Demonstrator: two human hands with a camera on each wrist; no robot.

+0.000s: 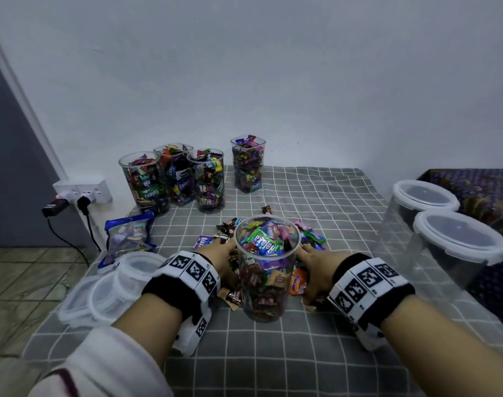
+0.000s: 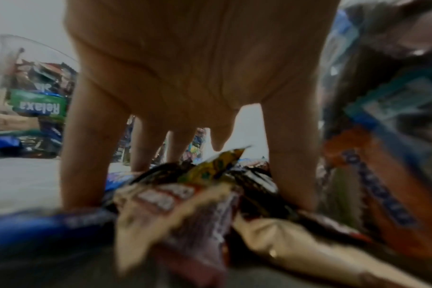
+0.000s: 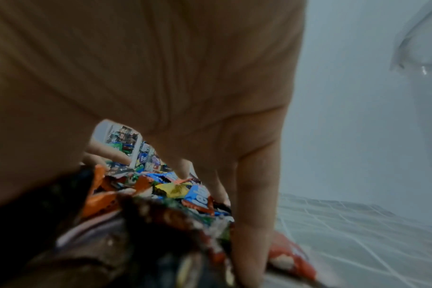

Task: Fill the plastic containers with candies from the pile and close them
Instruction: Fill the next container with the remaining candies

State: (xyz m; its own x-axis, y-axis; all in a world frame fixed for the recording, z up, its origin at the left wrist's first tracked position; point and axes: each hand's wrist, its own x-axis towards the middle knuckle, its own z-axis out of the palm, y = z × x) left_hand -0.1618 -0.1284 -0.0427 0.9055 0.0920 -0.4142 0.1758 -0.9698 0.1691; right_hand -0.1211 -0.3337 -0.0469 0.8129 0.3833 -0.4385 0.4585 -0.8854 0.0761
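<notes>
Grey white-checked cloth (image 1: 316, 196) (wristbands (image 1: 367, 277) black-white); multicoloured candies (image 1: 310, 234).

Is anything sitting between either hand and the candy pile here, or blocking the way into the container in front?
Nothing visible does. The left hand and right hand already rest on the candy pile, fingers down among the wrappers. The near container stands between them with no lid on, though its candies already reach the rim.

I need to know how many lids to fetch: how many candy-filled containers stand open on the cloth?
5: four at the back by the wall, and one between the hands. None looks hidden.
</notes>
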